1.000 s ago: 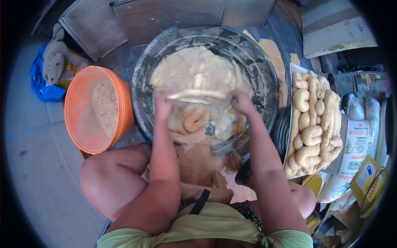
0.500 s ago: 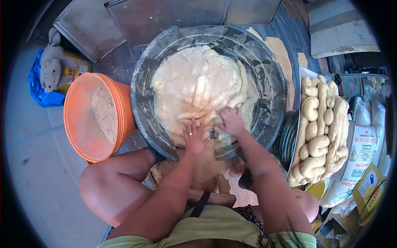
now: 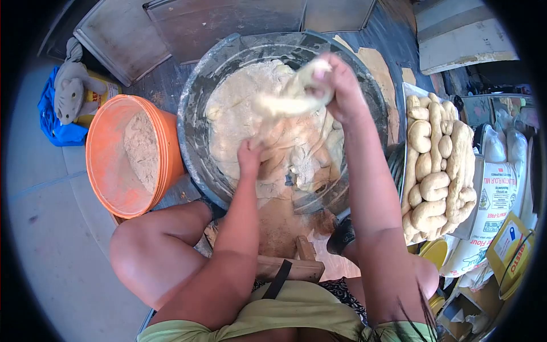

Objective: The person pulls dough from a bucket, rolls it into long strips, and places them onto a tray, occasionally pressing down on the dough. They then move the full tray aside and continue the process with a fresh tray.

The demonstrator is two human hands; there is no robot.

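Note:
A large pale mass of dough (image 3: 236, 108) fills much of a dark, flour-streaked round tub (image 3: 196, 139). My right hand (image 3: 343, 85) is raised over the tub's far right part, its fingers wrapped round a strip of dough (image 3: 290, 106) that hangs leftward, blurred by motion. Low over the front left of the mass is my left hand (image 3: 249, 154), fingers curled in. Whether it pinches any dough is hidden by blur. Between the hands, the dough's surface is rough and torn near the tub's front.
On the left stands an orange bucket (image 3: 105, 165) holding flour (image 3: 141, 151). A tray of shaped dough pieces (image 3: 433, 194) is at the right, with flour sacks (image 3: 493, 199) beyond it. Behind the bucket sits a grey plush toy (image 3: 69, 100). Metal sheets (image 3: 228, 28) lean behind the tub.
My right hand has risen from the dough's front edge, up and away, with a strip of dough in it. My left hand has shifted back and left, its spread fingers now curled.

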